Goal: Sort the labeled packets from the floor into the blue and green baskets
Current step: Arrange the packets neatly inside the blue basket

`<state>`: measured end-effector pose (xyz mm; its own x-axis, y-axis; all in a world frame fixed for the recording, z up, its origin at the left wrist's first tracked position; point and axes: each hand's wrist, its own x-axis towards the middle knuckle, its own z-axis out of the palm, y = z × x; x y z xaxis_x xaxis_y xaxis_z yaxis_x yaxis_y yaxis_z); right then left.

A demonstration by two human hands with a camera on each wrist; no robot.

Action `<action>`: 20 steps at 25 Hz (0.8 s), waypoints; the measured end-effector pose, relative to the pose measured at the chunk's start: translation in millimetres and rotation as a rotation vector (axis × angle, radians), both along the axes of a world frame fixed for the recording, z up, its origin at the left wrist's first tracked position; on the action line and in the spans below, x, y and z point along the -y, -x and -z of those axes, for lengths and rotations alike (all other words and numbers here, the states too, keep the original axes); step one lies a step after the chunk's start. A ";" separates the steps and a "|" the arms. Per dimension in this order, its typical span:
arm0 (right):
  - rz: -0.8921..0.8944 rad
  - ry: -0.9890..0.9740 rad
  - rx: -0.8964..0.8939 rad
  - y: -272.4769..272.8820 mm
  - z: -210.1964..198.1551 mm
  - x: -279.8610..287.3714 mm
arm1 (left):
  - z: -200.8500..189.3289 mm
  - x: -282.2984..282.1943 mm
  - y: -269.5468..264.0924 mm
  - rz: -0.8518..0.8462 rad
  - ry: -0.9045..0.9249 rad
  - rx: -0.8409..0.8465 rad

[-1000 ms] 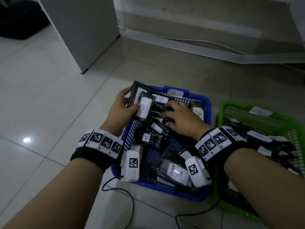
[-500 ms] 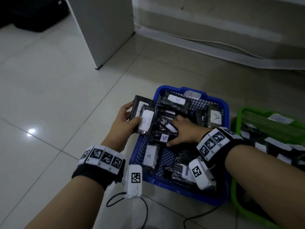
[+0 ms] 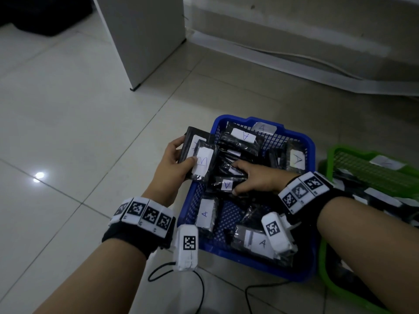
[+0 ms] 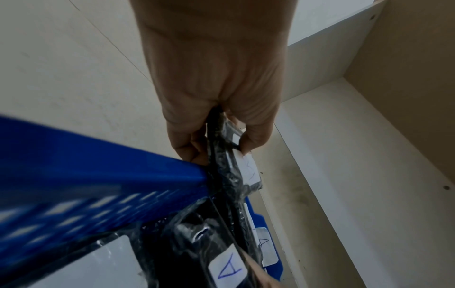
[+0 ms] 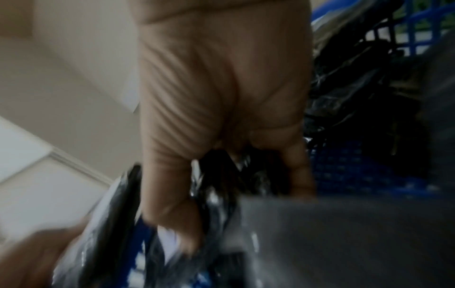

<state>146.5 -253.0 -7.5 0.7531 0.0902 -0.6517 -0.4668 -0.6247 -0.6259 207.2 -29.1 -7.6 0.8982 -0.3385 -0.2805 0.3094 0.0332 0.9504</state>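
Observation:
My left hand (image 3: 179,158) grips two black packets (image 3: 199,159) at the blue basket's left rim; the front one bears a white label marked B. The left wrist view shows its thumb and fingers (image 4: 216,140) pinching those packets (image 4: 231,167) edge-on. My right hand (image 3: 251,180) reaches into the blue basket (image 3: 310,148), fingers curled round a black packet labelled A (image 3: 226,184). The right wrist view is blurred; my right hand (image 5: 234,194) wraps dark wrapped packets there. Several A packets fill the blue basket. The green basket (image 3: 328,155) on the right holds more labelled packets.
A white cabinet (image 3: 145,35) stands on the tiled floor at the back left. A wall with a cable along its foot runs behind the baskets. Thin black cables (image 3: 176,268) trail on the floor by my wrists.
My right hand has drawn back toward me inside the blue basket and closed on an A packet. My left hand still holds the B packets at the rim. The head view has shifted.

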 end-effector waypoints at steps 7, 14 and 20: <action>-0.204 0.226 0.002 -4.5 6.2 0.2 | -0.4 2.1 2.6 -0.010 0.004 0.013; -0.251 0.440 0.219 0.3 2.5 -2.4 | -1.6 2.2 2.9 -0.009 0.000 0.011; -0.196 0.510 0.410 3.3 -4.2 3.4 | -0.1 2.6 2.8 -0.010 -0.013 0.018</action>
<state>143.2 -256.4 -3.3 0.9494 0.0076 -0.3139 -0.1025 -0.9374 -0.3327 204.3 -31.7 -7.5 0.9065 -0.3254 -0.2690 0.2921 0.0236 0.9561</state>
